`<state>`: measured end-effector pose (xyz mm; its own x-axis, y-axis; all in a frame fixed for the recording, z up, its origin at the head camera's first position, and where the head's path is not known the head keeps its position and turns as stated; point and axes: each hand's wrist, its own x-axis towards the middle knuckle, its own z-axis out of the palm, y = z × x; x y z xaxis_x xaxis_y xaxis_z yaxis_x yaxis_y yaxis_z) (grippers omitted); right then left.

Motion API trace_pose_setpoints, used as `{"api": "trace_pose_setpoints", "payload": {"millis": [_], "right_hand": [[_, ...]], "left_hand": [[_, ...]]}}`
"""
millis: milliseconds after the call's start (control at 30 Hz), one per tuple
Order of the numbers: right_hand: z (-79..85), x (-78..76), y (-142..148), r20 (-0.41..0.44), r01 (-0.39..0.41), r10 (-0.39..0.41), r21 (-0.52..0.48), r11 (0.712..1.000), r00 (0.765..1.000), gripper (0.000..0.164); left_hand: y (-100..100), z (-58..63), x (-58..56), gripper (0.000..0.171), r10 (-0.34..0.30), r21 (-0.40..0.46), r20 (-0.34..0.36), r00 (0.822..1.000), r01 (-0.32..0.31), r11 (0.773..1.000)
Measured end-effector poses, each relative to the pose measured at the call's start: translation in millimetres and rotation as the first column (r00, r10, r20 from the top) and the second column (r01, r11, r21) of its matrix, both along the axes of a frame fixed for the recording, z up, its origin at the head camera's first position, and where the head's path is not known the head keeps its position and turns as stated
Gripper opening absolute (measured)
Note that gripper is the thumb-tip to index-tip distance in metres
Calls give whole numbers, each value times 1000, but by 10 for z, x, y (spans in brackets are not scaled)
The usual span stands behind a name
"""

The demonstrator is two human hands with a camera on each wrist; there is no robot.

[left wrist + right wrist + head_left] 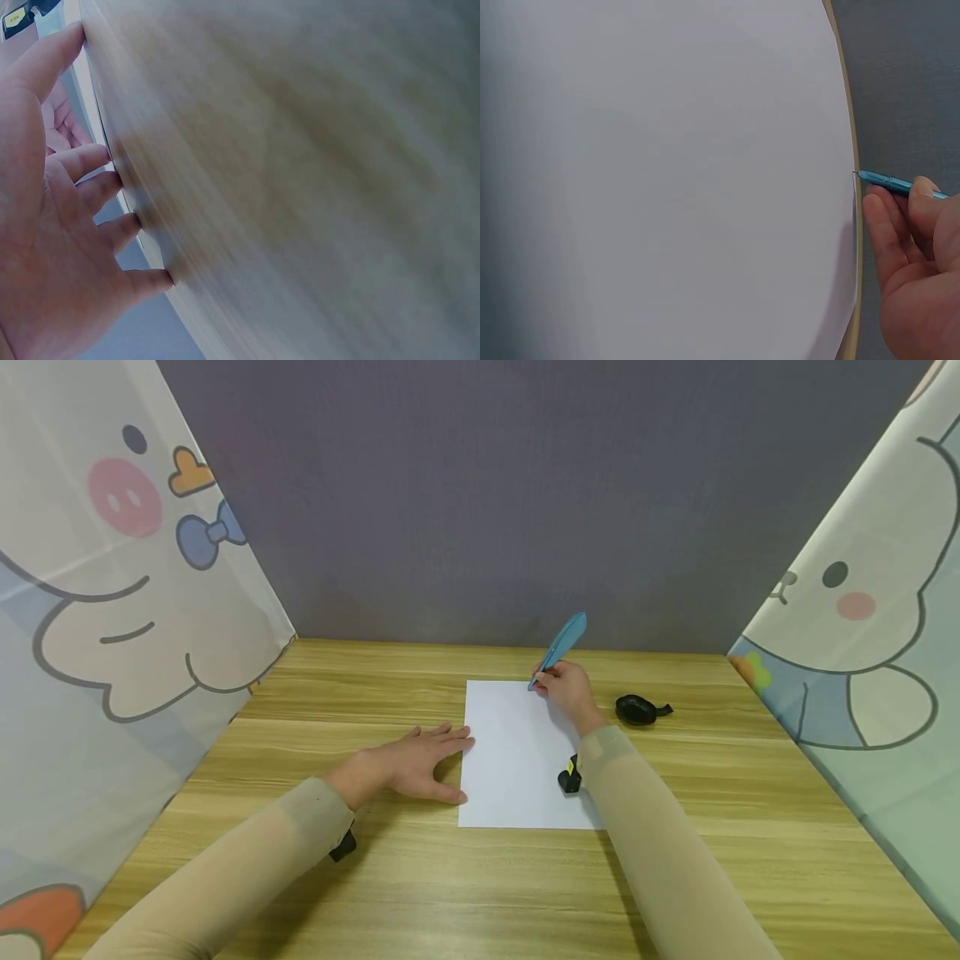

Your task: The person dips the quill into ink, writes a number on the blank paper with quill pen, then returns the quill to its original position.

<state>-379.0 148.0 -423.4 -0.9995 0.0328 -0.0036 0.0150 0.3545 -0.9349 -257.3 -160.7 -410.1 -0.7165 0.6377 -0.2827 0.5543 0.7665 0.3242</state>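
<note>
A white sheet of paper (pixel 510 768) lies on the wooden table. My right hand (pixel 572 687) pinches a blue feather-shaped pen (pixel 566 637) between thumb and fingers, near the sheet's far edge, with the feather end leaning up and to the right. In the right wrist view the fine tip of the pen (pixel 885 181) points at the paper (pixel 705 165), right at its surface. My left hand (pixel 420 766) is spread flat beside the sheet, thumb and fingertips at its left edge. Those fingertips press down on the tabletop in the left wrist view.
A small black oval object with a short tail (pixel 637 710) lies on the table (pixel 375 893), right of the sheet. A grey panel (pixel 480 502) stands behind the table. Cartoon-printed cloths (pixel 135 635) hang at both sides. A small black camera (pixel 570 777) sits under the right wrist, over the paper.
</note>
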Motion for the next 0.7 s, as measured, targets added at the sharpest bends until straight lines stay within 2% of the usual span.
{"api": "trace_pose_setpoints", "payload": {"millis": [400,700], "right_hand": [[8,6,-32,-2,-32,32,-4,999,999,29],[0,8,-84,-37,-74,75,27,997,997,28]], "left_hand": [[7,2,0,101,2,-11,-3,1000,-2,1000],[10,6,4,101,4,-6,-2,1000,-4,1000]]}}
